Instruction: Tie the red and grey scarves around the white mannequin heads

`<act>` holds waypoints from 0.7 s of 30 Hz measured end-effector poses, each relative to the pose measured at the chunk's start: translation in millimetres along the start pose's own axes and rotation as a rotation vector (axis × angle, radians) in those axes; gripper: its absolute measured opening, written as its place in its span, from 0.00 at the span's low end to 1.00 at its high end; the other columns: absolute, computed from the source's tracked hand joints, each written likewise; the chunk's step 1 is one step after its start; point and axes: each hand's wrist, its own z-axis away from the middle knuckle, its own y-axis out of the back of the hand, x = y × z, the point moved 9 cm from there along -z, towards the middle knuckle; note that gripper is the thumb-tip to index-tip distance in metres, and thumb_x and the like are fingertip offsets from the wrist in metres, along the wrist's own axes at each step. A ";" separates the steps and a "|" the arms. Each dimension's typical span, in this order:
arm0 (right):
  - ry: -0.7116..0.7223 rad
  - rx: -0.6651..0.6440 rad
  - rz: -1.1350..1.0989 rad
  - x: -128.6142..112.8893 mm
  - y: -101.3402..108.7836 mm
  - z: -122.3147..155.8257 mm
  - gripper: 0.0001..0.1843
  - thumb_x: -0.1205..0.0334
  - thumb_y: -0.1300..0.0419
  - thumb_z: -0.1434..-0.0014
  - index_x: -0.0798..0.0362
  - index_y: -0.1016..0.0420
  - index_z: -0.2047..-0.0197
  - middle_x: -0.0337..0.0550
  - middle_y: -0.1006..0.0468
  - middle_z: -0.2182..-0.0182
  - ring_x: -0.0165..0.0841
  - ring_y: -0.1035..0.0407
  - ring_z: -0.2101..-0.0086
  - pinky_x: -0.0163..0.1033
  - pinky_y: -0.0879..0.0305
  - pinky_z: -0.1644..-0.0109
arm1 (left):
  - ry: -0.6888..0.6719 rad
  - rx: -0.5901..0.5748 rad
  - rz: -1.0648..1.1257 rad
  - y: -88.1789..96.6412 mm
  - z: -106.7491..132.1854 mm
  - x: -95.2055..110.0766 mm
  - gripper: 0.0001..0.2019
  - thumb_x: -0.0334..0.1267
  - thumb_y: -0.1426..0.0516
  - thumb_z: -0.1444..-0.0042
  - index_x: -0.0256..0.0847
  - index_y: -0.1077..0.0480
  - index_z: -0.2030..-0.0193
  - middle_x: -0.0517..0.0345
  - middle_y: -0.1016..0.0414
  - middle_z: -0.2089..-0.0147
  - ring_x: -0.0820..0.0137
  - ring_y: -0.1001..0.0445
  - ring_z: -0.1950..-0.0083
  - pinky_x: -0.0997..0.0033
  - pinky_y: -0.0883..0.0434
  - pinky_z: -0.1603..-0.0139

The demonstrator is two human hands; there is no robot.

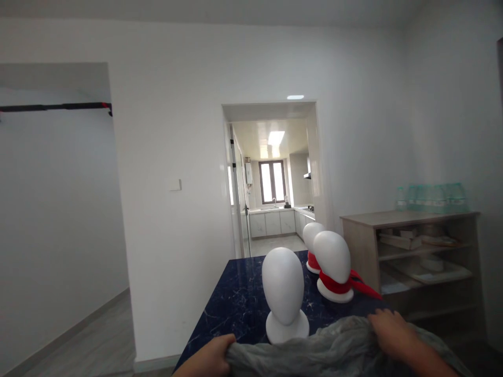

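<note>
A crinkled grey scarf [302,355] is stretched between my two hands along the near side of the table. My left hand [214,356] grips its left end, fingers closed. Further along the cloth, my right hand [393,332] is closed on it too, and some fabric hangs past that hand to the right. Just beyond the scarf stands a bare white mannequin head [283,288], upright; the cloth lies in front of its base. A second white mannequin head [333,256], behind and to the right, has a red scarf [334,283] around its neck with an end trailing right.
A third white mannequin head [313,233] with red cloth stands further back on the dark blue marbled table [231,293]. To the right is a wooden shelf unit [361,241] carrying several plastic bottles [436,198]. A doorway opens onto a kitchen [271,220].
</note>
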 end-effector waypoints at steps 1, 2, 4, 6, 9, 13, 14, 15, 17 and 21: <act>0.049 -0.006 -0.034 -28.7 -0.1 8.8 0.25 0.77 0.40 0.48 0.53 0.09 0.53 0.70 0.12 0.50 0.63 0.20 0.47 0.63 0.33 0.40 | 0.011 -0.031 0.076 2.7 2.5 6.0 0.17 0.28 0.43 0.56 0.41 0.25 0.58 0.53 0.17 0.57 0.57 0.19 0.53 0.65 0.31 0.56; 0.105 -0.006 -0.112 -60.1 1.7 17.7 0.24 0.74 0.38 0.49 0.52 0.09 0.52 0.68 0.13 0.47 0.63 0.21 0.45 0.64 0.35 0.36 | 0.020 -0.064 0.169 4.8 5.3 13.0 0.19 0.28 0.43 0.58 0.41 0.25 0.56 0.56 0.19 0.58 0.59 0.20 0.56 0.66 0.31 0.58; 0.213 -0.102 -0.346 -126.2 -2.1 34.3 0.22 0.66 0.34 0.47 0.48 0.10 0.49 0.62 0.13 0.44 0.61 0.22 0.42 0.59 0.32 0.34 | 0.015 -0.134 0.380 6.6 11.2 29.8 0.20 0.30 0.42 0.57 0.41 0.26 0.54 0.60 0.23 0.60 0.64 0.23 0.60 0.67 0.30 0.61; 0.379 -0.315 -0.620 -198.0 -16.5 50.8 0.27 0.58 0.31 0.45 0.42 0.13 0.41 0.55 0.16 0.38 0.59 0.26 0.36 0.55 0.33 0.30 | -0.028 -0.196 0.533 7.0 17.1 49.1 0.18 0.31 0.41 0.55 0.41 0.27 0.54 0.63 0.25 0.61 0.68 0.26 0.62 0.70 0.31 0.63; 0.439 -0.367 -0.914 -268.3 -33.1 54.4 0.36 0.50 0.33 0.38 0.30 0.28 0.27 0.43 0.26 0.27 0.54 0.34 0.29 0.50 0.39 0.25 | -0.110 -0.272 0.627 5.0 25.0 73.3 0.17 0.28 0.39 0.56 0.41 0.28 0.57 0.66 0.26 0.61 0.72 0.30 0.58 0.74 0.35 0.60; 0.387 -0.336 -1.008 -303.9 -61.3 43.2 0.38 0.50 0.26 0.47 0.40 0.21 0.33 0.50 0.18 0.36 0.58 0.28 0.36 0.50 0.35 0.32 | -0.109 -0.321 0.587 -0.9 30.3 80.6 0.24 0.25 0.37 0.58 0.43 0.25 0.52 0.68 0.22 0.57 0.72 0.29 0.56 0.75 0.36 0.59; 0.359 -0.321 -1.028 -304.1 -65.6 40.5 0.31 0.50 0.26 0.47 0.44 0.16 0.40 0.49 0.14 0.43 0.56 0.25 0.42 0.49 0.33 0.36 | -0.094 -0.329 0.558 -2.9 30.5 77.8 0.26 0.25 0.36 0.59 0.43 0.24 0.49 0.68 0.20 0.55 0.72 0.28 0.56 0.75 0.36 0.59; 0.320 -0.312 -1.055 -301.6 -69.4 38.3 0.24 0.50 0.27 0.48 0.46 0.14 0.48 0.46 0.12 0.51 0.53 0.23 0.47 0.46 0.32 0.41 | -0.082 -0.340 0.533 -5.1 30.3 73.9 0.28 0.26 0.36 0.59 0.44 0.23 0.47 0.67 0.19 0.54 0.72 0.27 0.56 0.75 0.35 0.59; 0.237 -0.306 -1.136 -294.2 -74.9 35.3 0.15 0.51 0.29 0.49 0.47 0.17 0.58 0.39 0.15 0.62 0.45 0.25 0.55 0.42 0.34 0.49 | -0.054 -0.365 0.510 -11.2 28.1 61.5 0.33 0.26 0.35 0.60 0.46 0.22 0.42 0.65 0.17 0.51 0.70 0.26 0.55 0.74 0.35 0.58; 0.210 -0.371 -1.318 -294.9 -78.2 34.5 0.14 0.55 0.32 0.54 0.48 0.28 0.65 0.33 0.24 0.70 0.37 0.30 0.63 0.39 0.39 0.56 | 0.016 -0.373 0.581 -27.9 17.9 26.7 0.38 0.28 0.30 0.65 0.47 0.20 0.40 0.63 0.14 0.50 0.69 0.22 0.55 0.74 0.33 0.57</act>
